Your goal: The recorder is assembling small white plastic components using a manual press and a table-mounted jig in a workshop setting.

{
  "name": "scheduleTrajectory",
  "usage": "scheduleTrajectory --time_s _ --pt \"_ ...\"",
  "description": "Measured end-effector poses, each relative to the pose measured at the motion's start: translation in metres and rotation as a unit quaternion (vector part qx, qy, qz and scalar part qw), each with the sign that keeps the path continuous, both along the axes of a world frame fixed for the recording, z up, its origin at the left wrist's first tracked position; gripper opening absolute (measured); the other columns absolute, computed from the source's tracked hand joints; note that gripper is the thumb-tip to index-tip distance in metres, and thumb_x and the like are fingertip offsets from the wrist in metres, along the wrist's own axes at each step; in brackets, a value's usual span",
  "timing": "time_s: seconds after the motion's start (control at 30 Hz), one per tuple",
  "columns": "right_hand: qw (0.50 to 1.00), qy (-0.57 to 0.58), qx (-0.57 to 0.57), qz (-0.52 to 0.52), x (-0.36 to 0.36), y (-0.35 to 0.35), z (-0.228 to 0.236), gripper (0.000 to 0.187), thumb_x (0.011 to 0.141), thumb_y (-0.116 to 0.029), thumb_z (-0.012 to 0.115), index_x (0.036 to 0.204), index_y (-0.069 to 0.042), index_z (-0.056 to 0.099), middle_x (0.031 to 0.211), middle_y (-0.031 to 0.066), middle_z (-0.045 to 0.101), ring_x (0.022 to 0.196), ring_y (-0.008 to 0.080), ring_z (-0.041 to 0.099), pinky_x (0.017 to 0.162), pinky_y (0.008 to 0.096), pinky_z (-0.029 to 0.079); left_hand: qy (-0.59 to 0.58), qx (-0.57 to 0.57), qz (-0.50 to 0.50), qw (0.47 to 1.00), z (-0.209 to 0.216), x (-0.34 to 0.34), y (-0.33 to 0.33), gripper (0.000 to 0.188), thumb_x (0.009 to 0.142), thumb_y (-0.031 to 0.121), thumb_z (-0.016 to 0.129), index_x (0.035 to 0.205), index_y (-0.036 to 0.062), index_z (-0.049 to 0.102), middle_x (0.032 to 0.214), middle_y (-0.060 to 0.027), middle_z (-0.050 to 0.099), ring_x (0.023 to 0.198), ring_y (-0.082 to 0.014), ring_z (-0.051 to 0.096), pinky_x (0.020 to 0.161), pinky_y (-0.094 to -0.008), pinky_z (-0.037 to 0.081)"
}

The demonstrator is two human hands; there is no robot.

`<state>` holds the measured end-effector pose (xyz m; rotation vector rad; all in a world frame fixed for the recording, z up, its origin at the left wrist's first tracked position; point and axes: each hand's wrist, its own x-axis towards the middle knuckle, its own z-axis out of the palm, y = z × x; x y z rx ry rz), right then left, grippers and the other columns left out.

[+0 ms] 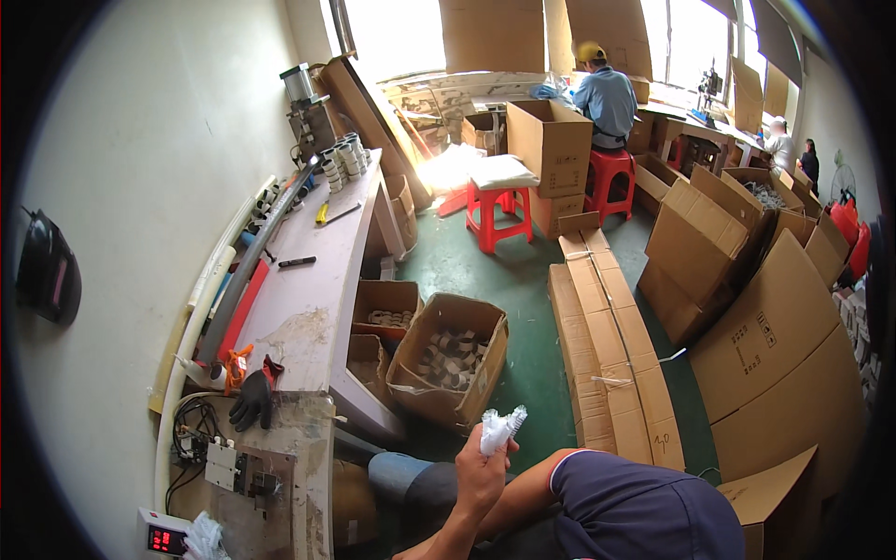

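In my left hand [480, 474] I hold a small white bundle [499, 431] that looks wrapped in clear crinkled plastic, with a ridged, coil-like edge on its right. My fingers are closed round its lower part, and its exact kind is not clear. The arm is bent, coming from a dark blue sleeve at the lower right. My right hand does not show. Beyond the bundle stands an open cardboard box [495, 364] of small grey-white pieces. To the left, a dark work glove [252, 401] lies on the bench, apart from my hand.
A long bench [308, 322] runs along the left wall, with white cylindrical parts, pipes and a small machine [224, 465]. Flat carton bundles [621, 355] lie on the green floor. Red stools [498, 219] and a seated person [609, 98] are farther back. Large cartons [775, 327] fill the right.
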<state>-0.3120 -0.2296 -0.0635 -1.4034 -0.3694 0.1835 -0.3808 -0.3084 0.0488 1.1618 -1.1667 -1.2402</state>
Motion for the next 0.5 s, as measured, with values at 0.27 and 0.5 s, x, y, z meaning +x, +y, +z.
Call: scheduleTrajectory --time_s 0.27,0.5 --pt "0.998 0.047 0.028 0.021 -0.050 -0.025 0.044 0.042 0.102 -0.034 0.060 0.108 0.006 0.072 0.099 0.0104 0.073 0.088 0.0201 0.066 0.081 0.0388 0.052 -0.009 0.023 -0.019 1.000 -0.001 -0.009 0.017 0.018 0.098 0.002 0.057 0.115 0.0036 0.063 0.084 -0.0004 0.068 0.065 -0.0043 0.055 0.059 -0.0223 0.046" --pt "0.991 0.105 0.068 0.042 -0.044 -0.017 0.060 0.042 0.102 -0.034 0.060 0.109 0.006 0.072 0.100 0.0108 0.073 0.089 0.0203 0.066 0.081 0.0389 0.052 -0.026 0.037 0.006 0.999 0.002 0.000 0.028 0.015 0.099 0.006 0.058 0.113 0.0040 0.063 0.083 -0.0004 0.067 0.065 -0.0048 0.055 0.059 -0.0228 0.046"
